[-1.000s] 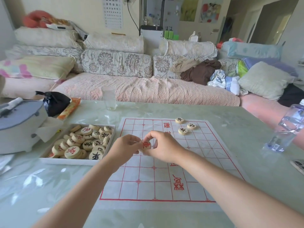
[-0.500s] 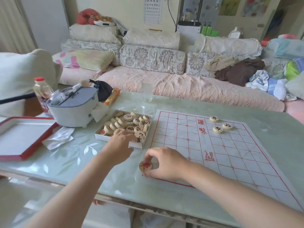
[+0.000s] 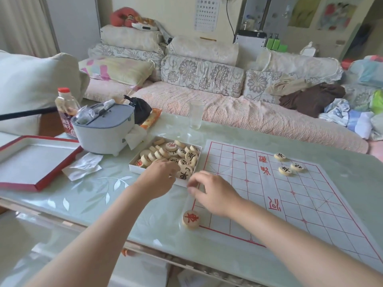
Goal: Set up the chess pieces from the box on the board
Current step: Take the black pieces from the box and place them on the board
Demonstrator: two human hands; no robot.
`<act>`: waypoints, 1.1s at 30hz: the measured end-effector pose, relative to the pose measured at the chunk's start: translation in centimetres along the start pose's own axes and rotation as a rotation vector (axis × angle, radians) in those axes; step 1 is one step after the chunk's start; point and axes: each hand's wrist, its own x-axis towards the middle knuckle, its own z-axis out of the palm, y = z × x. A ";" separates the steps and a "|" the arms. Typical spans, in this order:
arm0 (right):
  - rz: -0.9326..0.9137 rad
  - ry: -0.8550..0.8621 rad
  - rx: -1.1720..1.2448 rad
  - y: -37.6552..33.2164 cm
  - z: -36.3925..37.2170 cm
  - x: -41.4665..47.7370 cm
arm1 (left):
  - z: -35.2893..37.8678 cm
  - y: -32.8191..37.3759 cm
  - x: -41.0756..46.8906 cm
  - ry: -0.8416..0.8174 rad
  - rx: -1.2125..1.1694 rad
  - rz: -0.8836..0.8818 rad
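- Left hand: reaching into the near corner of the box, fingers down among the pieces. The fingertips are hidden behind the hand, so I cannot tell whether one is pinched yet.
- Right hand: hovering over the near-left edge of the board, fingers loosely curled and a bit blurred. I see nothing in it.
- Red piece: flat, face up, on the board's near-left corner, just below the right hand and not touching it.
- Step, as I judge it: fetching the next piece.
- Doing it well:
  - Pick a loose piece from the top of the heap and pinch it by the rim.
  - Read its face before carrying it.
  - Lift clear of the box wall so the neighbours don't spill onto the worktop.
  - Set it on a line crossing, not inside a square.
  - Red goes on the near side.
- Three black pieces sit close together on the far side. They look loosely placed and, I judge, want tidying later.
- Progress: early. Most of the pieces are in the box.
- Containers:
  - The box holds a jumbled heap, red and black faces mixed, some on edge.
  - Lid, red-rimmed, lies well to the left.
  - Grey tub behind the box has a pen and wrapper on top.
  - Glass stands beyond the box, contents unclear.
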 end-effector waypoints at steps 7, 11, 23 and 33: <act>0.077 0.010 -0.097 0.4 -0.3 6.3 | -0.5 -0.6 1.4 0.101 0.065 -0.078; -0.031 -0.161 -0.334 0.6 0.2 8.5 | -0.6 -1.5 1.7 0.062 0.177 -0.088; 0.133 0.027 0.191 0.7 -1.4 10.5 | -0.9 -0.9 2.8 0.060 -0.172 -0.138; 0.109 -0.092 -0.145 0.4 -1.1 9.9 | -1.9 -1.0 3.4 0.258 -0.485 -0.375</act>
